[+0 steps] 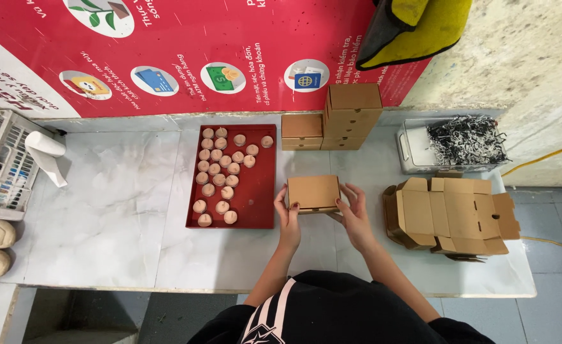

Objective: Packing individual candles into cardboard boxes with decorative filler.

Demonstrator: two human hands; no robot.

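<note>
Both hands grasp a small closed cardboard box near the middle of the table: the left hand clasps its left end, the right hand its right end, apparently lifting it slightly. Just left lies a red tray of round tan pieces. Flat box blanks sit toward the right edge, stacked boxes along the back edge.

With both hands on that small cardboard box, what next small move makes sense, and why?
Probably press the lid fully shut: the left hand and right hand grip the small cardboard box at its ends, and its front edge looks slightly open. Closed boxes are stacked behind.
</note>
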